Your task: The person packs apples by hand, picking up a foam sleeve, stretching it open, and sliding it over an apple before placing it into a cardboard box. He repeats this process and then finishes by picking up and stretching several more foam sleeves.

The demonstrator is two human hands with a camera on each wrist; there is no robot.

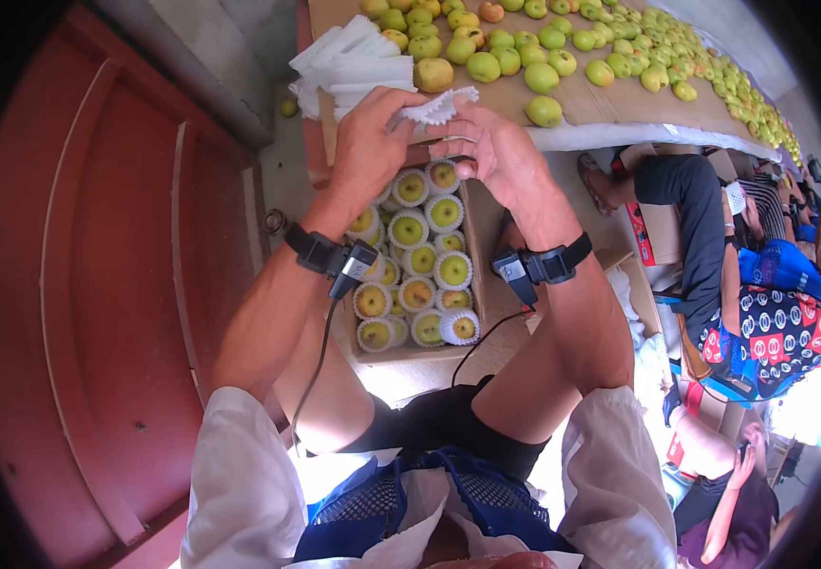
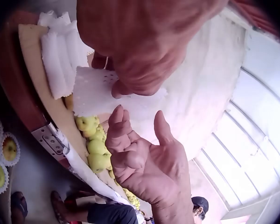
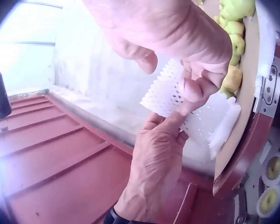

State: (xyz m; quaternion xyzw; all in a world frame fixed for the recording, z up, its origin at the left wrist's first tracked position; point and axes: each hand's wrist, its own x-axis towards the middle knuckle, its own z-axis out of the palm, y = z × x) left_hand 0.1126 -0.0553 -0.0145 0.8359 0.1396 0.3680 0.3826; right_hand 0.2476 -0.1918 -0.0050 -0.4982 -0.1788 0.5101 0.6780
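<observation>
left hand (image 1: 368, 142) pinches soft white mesh foam sleeve (image 1: 439, 106) | right hand (image 1: 500, 156) pinches it too | round netted fruit (image 1: 408, 230) beneath

A long table is seen covered with flat brown cardboard sheets (image 1: 600, 100), and a white cloth edge (image 1: 619, 137) is shown beneath the cardboard along the near side. Many loose green-yellow round fruits (image 1: 543, 76) are spread directly on the cardboard, thickly towards the far end and more sparsely at the near edge. A stack of white foam net sleeves (image 1: 363, 66) is laid on the table's end, just beside the nearest fruits. Below the table, an open brown cardboard box (image 1: 410, 356) is set on the grey concrete floor (image 1: 282, 180), and a single small green fruit (image 1: 288, 107) is seen on the floor near the table's corner.
</observation>
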